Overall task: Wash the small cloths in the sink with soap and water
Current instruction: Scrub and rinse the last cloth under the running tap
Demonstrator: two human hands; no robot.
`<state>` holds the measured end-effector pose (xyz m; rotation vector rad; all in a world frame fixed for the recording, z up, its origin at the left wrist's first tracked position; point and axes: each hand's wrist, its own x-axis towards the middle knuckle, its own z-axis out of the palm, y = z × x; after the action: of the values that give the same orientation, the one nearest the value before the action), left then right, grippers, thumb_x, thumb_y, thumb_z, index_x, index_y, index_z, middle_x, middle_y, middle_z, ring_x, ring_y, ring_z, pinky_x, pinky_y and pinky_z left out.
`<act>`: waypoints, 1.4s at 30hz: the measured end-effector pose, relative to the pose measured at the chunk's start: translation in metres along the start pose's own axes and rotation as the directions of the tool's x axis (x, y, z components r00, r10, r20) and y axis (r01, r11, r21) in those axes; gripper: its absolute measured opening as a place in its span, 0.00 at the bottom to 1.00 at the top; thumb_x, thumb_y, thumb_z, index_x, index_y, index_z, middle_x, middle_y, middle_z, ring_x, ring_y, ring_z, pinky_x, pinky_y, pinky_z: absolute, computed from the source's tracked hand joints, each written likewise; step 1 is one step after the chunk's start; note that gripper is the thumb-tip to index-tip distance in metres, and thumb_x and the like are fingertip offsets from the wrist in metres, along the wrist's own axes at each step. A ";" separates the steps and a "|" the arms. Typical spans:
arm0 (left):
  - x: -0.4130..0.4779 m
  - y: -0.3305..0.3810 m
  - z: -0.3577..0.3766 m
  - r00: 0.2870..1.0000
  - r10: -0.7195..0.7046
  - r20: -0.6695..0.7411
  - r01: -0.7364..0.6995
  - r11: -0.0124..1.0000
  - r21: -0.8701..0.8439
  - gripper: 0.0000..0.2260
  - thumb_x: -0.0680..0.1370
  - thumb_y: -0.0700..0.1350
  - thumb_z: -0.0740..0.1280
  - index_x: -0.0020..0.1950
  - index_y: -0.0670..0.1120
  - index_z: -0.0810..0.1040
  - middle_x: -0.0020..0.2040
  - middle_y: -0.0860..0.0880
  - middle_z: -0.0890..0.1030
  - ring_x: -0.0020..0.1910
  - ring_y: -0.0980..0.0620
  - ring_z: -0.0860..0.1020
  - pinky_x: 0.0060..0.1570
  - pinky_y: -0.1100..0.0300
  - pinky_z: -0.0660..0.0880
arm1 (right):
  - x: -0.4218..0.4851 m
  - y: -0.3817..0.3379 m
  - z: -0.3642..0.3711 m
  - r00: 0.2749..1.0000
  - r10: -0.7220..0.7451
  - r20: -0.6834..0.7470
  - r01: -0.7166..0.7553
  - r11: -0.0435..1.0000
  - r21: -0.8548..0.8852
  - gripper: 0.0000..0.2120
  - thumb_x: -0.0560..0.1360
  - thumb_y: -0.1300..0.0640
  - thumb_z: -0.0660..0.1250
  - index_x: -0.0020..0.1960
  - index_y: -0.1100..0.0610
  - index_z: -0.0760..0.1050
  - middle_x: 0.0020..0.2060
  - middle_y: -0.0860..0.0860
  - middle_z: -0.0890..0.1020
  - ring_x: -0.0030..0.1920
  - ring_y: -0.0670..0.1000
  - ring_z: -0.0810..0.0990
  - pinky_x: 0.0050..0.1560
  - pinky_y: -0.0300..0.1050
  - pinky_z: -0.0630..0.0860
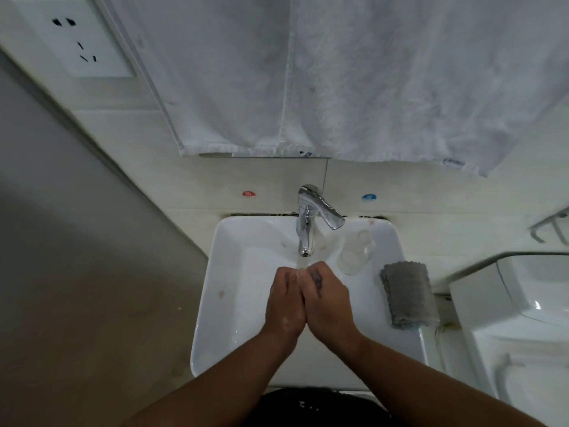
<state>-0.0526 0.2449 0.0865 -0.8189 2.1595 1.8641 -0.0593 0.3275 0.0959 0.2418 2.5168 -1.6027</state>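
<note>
Both grips are pressed side by side over the sink (237, 291), the left grip (284, 303) and the right grip (328, 303) touching along their inner edges, with fingers curled down and knuckles up. Dark grey patches show between the fingers of each, but I cannot tell whether that is a small cloth bunched inside or whether I hold anything at all. A smear of white suds sits on the back of my left grip near the wrist.

My fingertips are just below the spout of the chrome faucet (306, 232), and a thin stream of water (303, 264) falls onto them. A folded grey cloth (408, 294) lies on the sink's right rim, well apart from my grips and untouched. Between it and the faucet, a clear glass vessel (354, 251) rests on the rim.

On the tiled wall behind are a red sticker (248, 194) to the left of the faucet and a blue sticker (369, 197) to the right. A white towel (338, 87) hangs above them, with a wall socket (83, 38) at upper left.
</note>
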 end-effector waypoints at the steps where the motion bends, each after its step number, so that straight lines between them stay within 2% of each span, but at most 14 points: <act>1: -0.004 0.001 0.002 0.999 0.022 0.028 -0.022 1.000 -0.012 0.12 0.83 0.56 0.58 0.45 0.53 0.74 0.42 0.49 0.80 0.43 0.48 0.80 0.44 0.47 0.79 | 0.007 0.002 -0.003 0.999 0.025 -0.030 -0.024 1.000 0.016 0.12 0.82 0.50 0.63 0.42 0.53 0.73 0.32 0.47 0.78 0.34 0.42 0.76 0.36 0.36 0.72; 5: -0.009 0.004 0.012 0.995 0.089 0.046 -0.090 0.996 0.028 0.10 0.81 0.57 0.58 0.45 0.55 0.72 0.41 0.51 0.80 0.42 0.48 0.80 0.43 0.47 0.78 | 0.016 0.006 -0.009 0.986 0.158 -0.058 -0.155 0.987 0.042 0.15 0.82 0.46 0.61 0.43 0.53 0.74 0.36 0.47 0.80 0.39 0.47 0.79 0.43 0.45 0.75; 10: -0.004 0.002 0.010 0.998 0.053 -0.042 -0.054 0.998 -0.031 0.08 0.85 0.49 0.58 0.50 0.48 0.73 0.44 0.48 0.80 0.45 0.47 0.80 0.42 0.56 0.79 | -0.002 0.001 -0.012 0.999 -0.018 0.046 0.019 1.000 -0.022 0.10 0.82 0.50 0.63 0.43 0.52 0.73 0.35 0.47 0.80 0.35 0.42 0.78 0.37 0.31 0.71; 13: -0.021 0.010 0.019 0.999 0.042 0.026 -0.040 0.995 -0.088 0.12 0.84 0.48 0.58 0.42 0.49 0.71 0.35 0.49 0.76 0.31 0.52 0.75 0.28 0.56 0.73 | 0.020 0.008 -0.022 0.998 0.060 -0.028 -0.059 0.997 0.040 0.12 0.82 0.48 0.63 0.43 0.52 0.74 0.34 0.47 0.80 0.36 0.45 0.78 0.41 0.41 0.75; 15: -0.023 0.012 0.024 0.998 0.057 0.007 -0.056 0.995 -0.077 0.11 0.84 0.48 0.58 0.42 0.49 0.71 0.36 0.48 0.76 0.31 0.54 0.73 0.29 0.58 0.71 | 0.022 0.011 -0.025 0.994 0.102 -0.025 -0.100 0.992 0.080 0.13 0.82 0.47 0.62 0.43 0.53 0.75 0.36 0.47 0.81 0.39 0.48 0.80 0.44 0.47 0.76; 18: -0.010 0.010 0.026 0.993 0.030 -0.118 -0.031 0.999 -0.007 0.08 0.85 0.49 0.58 0.49 0.48 0.73 0.44 0.49 0.79 0.42 0.52 0.78 0.40 0.61 0.78 | 0.002 0.005 -0.024 0.997 0.004 0.078 -0.005 1.000 0.020 0.11 0.83 0.48 0.61 0.45 0.51 0.74 0.36 0.45 0.80 0.38 0.42 0.79 0.41 0.36 0.74; 21: -0.015 0.010 0.031 0.993 0.007 -0.115 -0.013 0.999 -0.050 0.09 0.85 0.47 0.56 0.52 0.46 0.74 0.43 0.52 0.79 0.42 0.52 0.79 0.39 0.60 0.78 | 0.002 0.008 -0.028 0.990 -0.090 0.107 0.090 0.996 0.011 0.09 0.83 0.51 0.62 0.46 0.52 0.73 0.35 0.44 0.79 0.38 0.39 0.79 0.38 0.28 0.71; 26: -0.032 0.013 0.038 0.997 0.054 -0.056 -0.054 0.999 0.003 0.11 0.84 0.49 0.58 0.43 0.49 0.72 0.36 0.55 0.77 0.34 0.54 0.75 0.32 0.59 0.73 | 0.025 0.022 -0.032 0.992 0.115 0.043 -0.120 0.987 0.110 0.15 0.83 0.47 0.61 0.43 0.55 0.74 0.37 0.49 0.81 0.40 0.49 0.80 0.45 0.49 0.76; 29: -0.022 0.016 0.033 0.985 0.015 -0.175 -0.027 0.997 -0.071 0.08 0.85 0.49 0.58 0.47 0.53 0.73 0.45 0.49 0.80 0.46 0.50 0.79 0.45 0.54 0.77 | 0.002 0.012 -0.029 0.993 0.007 0.117 -0.011 0.999 0.031 0.13 0.83 0.47 0.60 0.44 0.53 0.73 0.36 0.46 0.80 0.38 0.43 0.78 0.41 0.41 0.73; 31: -0.021 0.015 0.030 0.986 0.005 -0.167 -0.019 0.996 -0.085 0.10 0.86 0.46 0.56 0.47 0.56 0.72 0.46 0.51 0.78 0.47 0.50 0.78 0.44 0.56 0.76 | -0.002 0.010 -0.027 0.986 -0.083 0.141 0.081 0.996 0.025 0.11 0.82 0.48 0.62 0.44 0.52 0.73 0.34 0.45 0.79 0.37 0.42 0.78 0.38 0.36 0.72; 35: -0.031 0.016 0.033 1.000 -0.011 -0.012 0.010 0.996 -0.083 0.12 0.84 0.49 0.57 0.42 0.49 0.71 0.34 0.50 0.73 0.30 0.54 0.71 0.31 0.56 0.67 | 0.031 0.017 -0.028 0.998 0.056 0.025 -0.057 0.997 0.043 0.12 0.82 0.47 0.61 0.43 0.52 0.74 0.35 0.46 0.80 0.38 0.44 0.79 0.45 0.49 0.77; 37: -0.025 0.013 0.030 1.000 0.009 -0.024 -0.010 0.999 -0.037 0.12 0.83 0.50 0.58 0.43 0.47 0.71 0.35 0.49 0.75 0.30 0.52 0.73 0.31 0.52 0.70 | 0.030 0.018 -0.025 0.991 0.128 0.046 -0.130 0.991 0.029 0.14 0.83 0.46 0.59 0.45 0.53 0.75 0.37 0.47 0.81 0.40 0.46 0.80 0.48 0.51 0.78; 40: -0.010 0.008 0.021 0.994 0.006 -0.113 -0.009 1.000 -0.021 0.10 0.83 0.49 0.61 0.48 0.44 0.74 0.42 0.48 0.79 0.41 0.50 0.78 0.41 0.59 0.77 | 0.003 0.008 -0.018 0.993 0.025 0.112 -0.022 0.999 -0.033 0.12 0.83 0.47 0.60 0.45 0.53 0.72 0.34 0.45 0.79 0.36 0.40 0.78 0.39 0.33 0.72; 42: -0.006 0.004 0.016 0.997 -0.016 -0.070 0.015 1.000 -0.016 0.10 0.82 0.50 0.62 0.47 0.44 0.73 0.42 0.48 0.79 0.42 0.49 0.78 0.42 0.56 0.78 | -0.001 0.008 -0.013 0.992 -0.040 0.123 0.047 0.998 -0.052 0.11 0.83 0.48 0.61 0.45 0.52 0.72 0.33 0.44 0.78 0.37 0.39 0.78 0.37 0.30 0.71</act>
<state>-0.0533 0.2620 0.0896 -0.9145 2.1756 1.8737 -0.0574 0.3427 0.0944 0.0804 2.4856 -1.5121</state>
